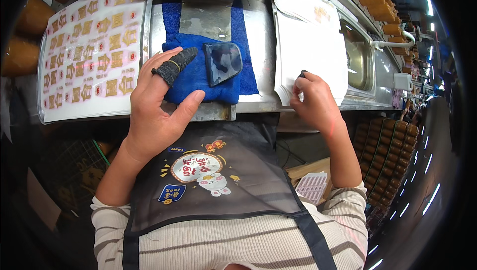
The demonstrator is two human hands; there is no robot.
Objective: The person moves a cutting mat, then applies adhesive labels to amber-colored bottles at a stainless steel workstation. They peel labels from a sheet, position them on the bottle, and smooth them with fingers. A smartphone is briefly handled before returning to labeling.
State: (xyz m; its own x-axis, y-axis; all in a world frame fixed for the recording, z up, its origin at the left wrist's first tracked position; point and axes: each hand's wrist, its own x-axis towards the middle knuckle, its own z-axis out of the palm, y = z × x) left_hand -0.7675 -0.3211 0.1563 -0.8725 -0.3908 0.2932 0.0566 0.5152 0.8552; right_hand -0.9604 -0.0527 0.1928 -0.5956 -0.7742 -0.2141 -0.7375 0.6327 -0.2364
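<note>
My left hand (158, 100) hovers over or rests on a folded blue towel (186, 87), thumb and fingers spread. A black knitted finger cover (175, 65), held by a rubber band, wraps one of its fingers. To its right on the towel lies a dark, wet-looking flat scraper (224, 63) with one rounded corner. My right hand (315, 96) is at the near edge of a stack of white paper sheets (311, 53). Its fingers are curled, with a black cover (302, 73) at one fingertip; whether they pinch a sheet is hidden.
Left of the towel, a tray holds a sheet of gold and red decals (93, 53). A metal stand (205, 20) rises behind the towel. At right are a steel sink (357, 57) and white faucet (395, 43). Brown glazed jars (22, 55) stand left; more are stacked (387, 150) at right.
</note>
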